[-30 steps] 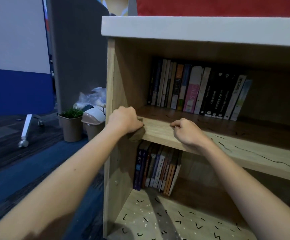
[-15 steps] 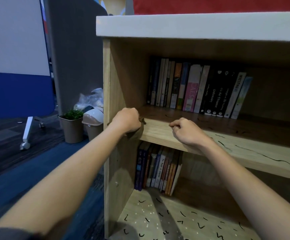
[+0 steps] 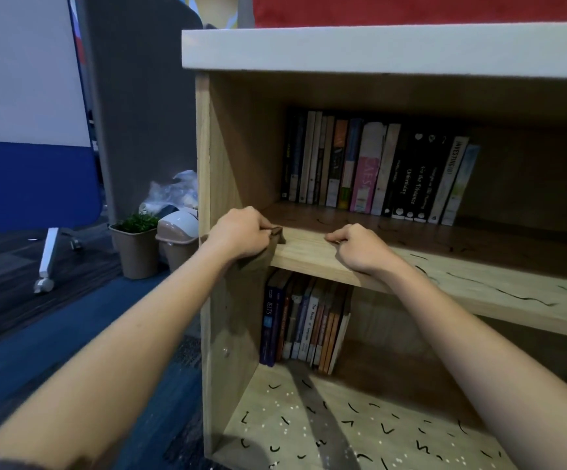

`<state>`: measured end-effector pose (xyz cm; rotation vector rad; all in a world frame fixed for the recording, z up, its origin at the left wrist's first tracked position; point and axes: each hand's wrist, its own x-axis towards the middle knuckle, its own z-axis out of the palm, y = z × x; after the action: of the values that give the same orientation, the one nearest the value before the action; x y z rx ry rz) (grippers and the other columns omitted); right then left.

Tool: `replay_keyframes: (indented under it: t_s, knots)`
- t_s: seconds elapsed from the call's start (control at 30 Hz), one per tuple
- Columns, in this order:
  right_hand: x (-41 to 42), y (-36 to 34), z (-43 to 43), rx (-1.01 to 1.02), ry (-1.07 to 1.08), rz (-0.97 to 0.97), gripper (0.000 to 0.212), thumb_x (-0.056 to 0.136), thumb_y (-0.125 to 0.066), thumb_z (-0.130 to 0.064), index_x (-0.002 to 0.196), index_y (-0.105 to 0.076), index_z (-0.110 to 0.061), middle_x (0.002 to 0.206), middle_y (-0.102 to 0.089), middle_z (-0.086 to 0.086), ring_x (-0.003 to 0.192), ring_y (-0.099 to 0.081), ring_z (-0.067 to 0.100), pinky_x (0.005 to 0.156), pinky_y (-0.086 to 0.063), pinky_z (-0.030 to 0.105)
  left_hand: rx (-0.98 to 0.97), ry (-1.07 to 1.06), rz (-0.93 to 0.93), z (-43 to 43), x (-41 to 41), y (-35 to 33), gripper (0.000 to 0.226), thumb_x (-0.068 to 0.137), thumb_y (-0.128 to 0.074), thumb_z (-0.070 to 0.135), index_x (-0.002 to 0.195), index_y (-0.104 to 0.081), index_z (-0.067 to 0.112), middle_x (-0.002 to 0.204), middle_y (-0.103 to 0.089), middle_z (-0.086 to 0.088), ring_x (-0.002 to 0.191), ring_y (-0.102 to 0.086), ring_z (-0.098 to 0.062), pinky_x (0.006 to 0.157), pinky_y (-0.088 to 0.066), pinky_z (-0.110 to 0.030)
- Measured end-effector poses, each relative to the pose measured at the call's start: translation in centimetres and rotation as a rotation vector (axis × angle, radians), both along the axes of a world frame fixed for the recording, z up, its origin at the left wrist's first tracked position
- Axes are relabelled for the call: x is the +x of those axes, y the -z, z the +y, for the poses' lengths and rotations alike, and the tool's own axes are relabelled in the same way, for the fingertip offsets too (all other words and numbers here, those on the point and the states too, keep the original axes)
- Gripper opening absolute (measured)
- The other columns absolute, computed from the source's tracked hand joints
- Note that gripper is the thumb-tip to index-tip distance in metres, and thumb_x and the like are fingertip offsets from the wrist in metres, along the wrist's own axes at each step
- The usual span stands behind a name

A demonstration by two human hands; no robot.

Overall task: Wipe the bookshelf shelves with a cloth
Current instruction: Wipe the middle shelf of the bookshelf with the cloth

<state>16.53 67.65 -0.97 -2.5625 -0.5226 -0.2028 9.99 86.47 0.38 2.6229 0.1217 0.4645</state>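
A wooden bookshelf (image 3: 204,137) with a white top stands in front of me. Its middle shelf (image 3: 309,252) has a light front edge with black squiggles. My left hand (image 3: 241,232) grips a small brown cloth (image 3: 271,247) at the shelf's left front corner, against the side panel. The cloth is mostly hidden under the hand. My right hand (image 3: 360,249) rests on the shelf's front edge a little to the right, fingers curled, holding nothing that I can see.
A row of upright books (image 3: 377,171) fills the back of the middle shelf. More books (image 3: 305,320) stand on the lower shelf (image 3: 343,422). On the floor to the left stand a potted plant (image 3: 136,245), a small lidded bin (image 3: 177,239) and a wheeled partition leg (image 3: 46,259).
My left hand with the cloth has slid a little toward the shelf's left corner. The right hand has stayed in place on the edge.
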Motion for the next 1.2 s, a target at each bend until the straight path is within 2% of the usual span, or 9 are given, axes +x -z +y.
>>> replay_keyframes:
  t_s: [0.17,0.23,0.4,0.53,0.7,0.8,0.87,1.03,1.2]
  knots:
    - [0.0,0.1,0.0,0.004,0.012,-0.022,0.044,0.088,-0.045,0.0,0.128,-0.056,-0.015,0.135,-0.051,0.006,0.124,-0.046,0.022,0.088,-0.035,0.023,0.014,0.167,-0.06,-4.9,-0.6,0.8,0.029,0.093,-0.05,0.024,0.119,-0.063,0.025,0.12,-0.063,-0.001,0.106,-0.059,-0.019,0.087,-0.046,-0.03]
    - [-0.1,0.1,-0.1,0.0,0.0,-0.024,0.046,0.087,-0.043,0.001,0.128,-0.056,-0.014,0.136,-0.05,0.007,0.126,-0.043,0.022,0.094,-0.035,0.024,0.03,0.221,-0.057,-4.8,-1.8,0.9,0.029,0.094,-0.051,0.022,0.121,-0.062,0.022,0.123,-0.062,-0.001,0.11,-0.056,-0.019,0.093,-0.044,-0.03]
    - [0.3,-0.4,-0.3,-0.038,-0.048,0.013,0.045,0.087,-0.038,0.0,0.126,-0.057,-0.014,0.136,-0.049,0.006,0.129,-0.038,0.023,0.103,-0.033,0.031,0.143,0.03,0.067,0.7,0.3,-0.7,0.032,0.096,-0.047,0.023,0.127,-0.058,0.021,0.128,-0.058,-0.004,0.115,-0.054,-0.023,0.1,-0.043,-0.036]
    - [1.3,-1.6,-0.4,-0.005,-0.058,0.069,0.04,0.087,-0.037,0.001,0.111,-0.063,-0.017,0.128,-0.055,0.006,0.116,-0.049,0.019,0.092,-0.04,0.029,0.148,0.047,0.029,-4.0,2.9,0.2,0.031,0.095,-0.045,0.033,0.124,-0.057,0.033,0.124,-0.058,0.0,0.115,-0.052,-0.025,0.1,-0.04,-0.046]
    - [3.0,-2.6,-0.4,0.028,0.046,0.032,0.037,0.091,-0.036,-0.003,0.12,-0.054,-0.014,0.113,-0.057,0.008,0.082,-0.057,0.019,0.06,-0.044,0.027,-0.022,0.216,0.03,-4.7,2.3,0.6,0.038,0.089,-0.058,0.039,0.124,-0.057,0.025,0.129,-0.052,-0.005,0.119,-0.049,-0.023,0.101,-0.042,-0.04]
    - [3.6,-2.2,0.4,-0.068,0.035,0.074,0.036,0.093,-0.038,-0.008,0.127,-0.049,-0.01,0.124,-0.053,0.01,0.107,-0.053,0.025,0.084,-0.046,0.032,0.143,-0.015,0.098,0.0,3.5,0.5,0.047,0.087,-0.053,0.053,0.127,-0.053,0.028,0.134,-0.044,-0.013,0.125,-0.039,-0.034,0.104,-0.035,-0.046]
    - [4.1,-1.4,0.9,-0.154,0.03,0.058,0.037,0.093,-0.042,-0.013,0.129,-0.048,-0.006,0.13,-0.051,0.013,0.115,-0.05,0.029,0.095,-0.044,0.036,0.179,-0.066,0.088,1.4,5.4,0.4,0.043,0.09,-0.053,0.048,0.125,-0.056,0.023,0.13,-0.048,-0.015,0.12,-0.043,-0.035,0.102,-0.038,-0.046]
    - [5.5,-0.4,0.7,-0.173,0.013,0.045,0.041,0.095,-0.039,-0.018,0.135,-0.044,-0.007,0.131,-0.052,0.015,0.115,-0.051,0.03,0.085,-0.041,0.026,0.192,-0.103,0.13,0.3,11.2,-0.2,0.034,0.099,-0.043,0.025,0.123,-0.052,0.003,0.124,-0.053,-0.019,0.109,-0.053,-0.033,0.09,-0.045,-0.038]
    - [6.0,-0.4,1.1,-0.18,0.006,-0.001,0.039,0.094,-0.04,-0.021,0.13,-0.046,-0.004,0.12,-0.057,0.018,0.105,-0.054,0.031,0.083,-0.044,0.031,0.197,0.033,0.236,-1.1,14.3,-1.2,0.044,0.1,-0.035,0.035,0.138,-0.044,0.015,0.138,-0.046,-0.014,0.121,-0.046,-0.031,0.099,-0.036,-0.035]
